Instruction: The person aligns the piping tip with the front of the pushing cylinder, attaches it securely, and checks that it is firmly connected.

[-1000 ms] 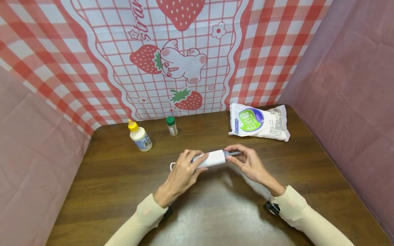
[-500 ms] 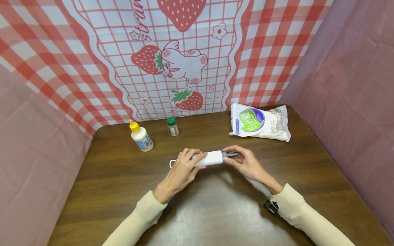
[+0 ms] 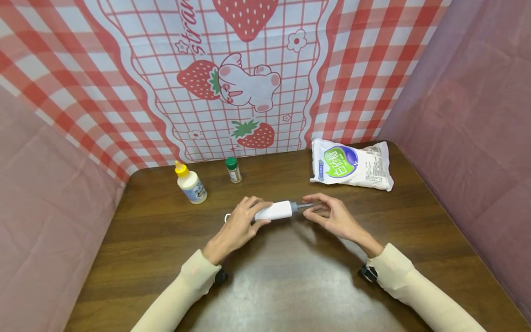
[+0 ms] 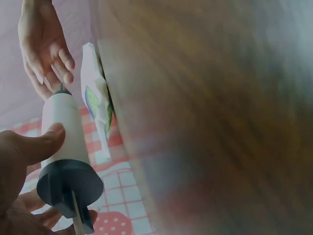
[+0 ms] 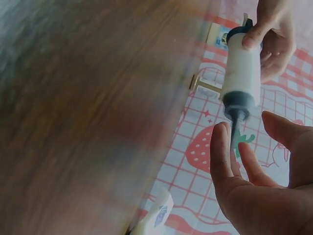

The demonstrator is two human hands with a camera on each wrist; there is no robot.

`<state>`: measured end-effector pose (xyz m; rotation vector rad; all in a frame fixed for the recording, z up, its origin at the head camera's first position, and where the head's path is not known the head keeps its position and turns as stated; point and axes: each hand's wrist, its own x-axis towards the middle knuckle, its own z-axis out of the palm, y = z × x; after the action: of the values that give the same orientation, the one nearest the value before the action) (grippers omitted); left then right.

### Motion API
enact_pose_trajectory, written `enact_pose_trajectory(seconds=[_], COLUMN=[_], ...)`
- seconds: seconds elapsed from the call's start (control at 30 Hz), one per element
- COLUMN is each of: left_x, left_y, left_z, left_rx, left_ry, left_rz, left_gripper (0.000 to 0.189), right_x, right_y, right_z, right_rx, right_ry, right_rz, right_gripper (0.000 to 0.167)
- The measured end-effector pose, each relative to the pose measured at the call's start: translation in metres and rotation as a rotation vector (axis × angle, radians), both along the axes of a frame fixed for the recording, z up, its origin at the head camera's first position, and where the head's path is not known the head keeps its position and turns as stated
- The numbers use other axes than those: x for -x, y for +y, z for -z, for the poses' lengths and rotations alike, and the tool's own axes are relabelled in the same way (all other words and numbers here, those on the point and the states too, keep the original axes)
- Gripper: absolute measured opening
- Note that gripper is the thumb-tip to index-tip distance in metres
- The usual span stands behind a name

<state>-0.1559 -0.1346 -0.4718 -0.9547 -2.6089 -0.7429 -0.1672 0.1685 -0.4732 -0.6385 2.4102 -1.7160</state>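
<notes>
A large syringe (image 3: 274, 211) with a white barrel, grey end caps and a thin grey nozzle is held above the table, nearly level in the head view. My left hand (image 3: 238, 225) grips its barrel near the rear cap, and a white loop handle (image 3: 227, 217) shows behind that hand. At the nozzle end is my right hand (image 3: 337, 220), its fingers loosely bent and parted. In the right wrist view the nozzle (image 5: 234, 129) extends among the right fingers, which do not pinch it; the thumb stands apart.
On the wooden table (image 3: 166, 258), a white bottle with a yellow tip (image 3: 192, 186) stands back left. Beside it is a small green-capped jar (image 3: 233, 170). A white printed bag (image 3: 352, 164) lies back right. Checked cloth (image 3: 145, 115) hangs behind, with pink cloth at the sides.
The left hand has moved left with the syringe. The right fingers have come off the grey front cap and nozzle base and opened around the nozzle tip.
</notes>
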Motion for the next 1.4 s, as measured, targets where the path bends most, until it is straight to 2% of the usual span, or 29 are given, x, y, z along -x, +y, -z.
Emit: enact_pose_trajectory(seconds=[0.13,0.27,0.53,0.77,1.1,1.4], left_x=[0.008,0.015,0.034,0.046,0.053,0.051], left_y=[-0.003,-0.005,-0.01,-0.014,-0.017,-0.021], left_z=[0.002,0.002,0.006,0.009,0.009,0.007], left_rx=[0.015,0.042,0.078,0.086,0.102,0.091], left_ry=[-0.074,-0.116,-0.184,-0.18,-0.212,-0.233], left_rz=[-0.021,-0.038,-0.084,-0.084,-0.093,-0.093], left_gripper=[0.043,0.042,0.04,0.038,0.038,0.051], right_x=[0.001,0.003,0.005,0.005,0.004,0.002], right_y=[0.004,0.008,0.015,0.019,0.02,0.021], right_z=[0.0,0.001,0.005,0.006,0.006,0.006], right_rx=[-0.029,-0.039,-0.092,-0.119,-0.143,-0.174], right_ry=[-0.016,-0.042,-0.045,-0.057,-0.04,-0.012], right_rz=[0.004,0.005,-0.007,-0.017,-0.036,-0.053], right_gripper=[0.048,0.052,0.043,0.04,0.039,0.038])
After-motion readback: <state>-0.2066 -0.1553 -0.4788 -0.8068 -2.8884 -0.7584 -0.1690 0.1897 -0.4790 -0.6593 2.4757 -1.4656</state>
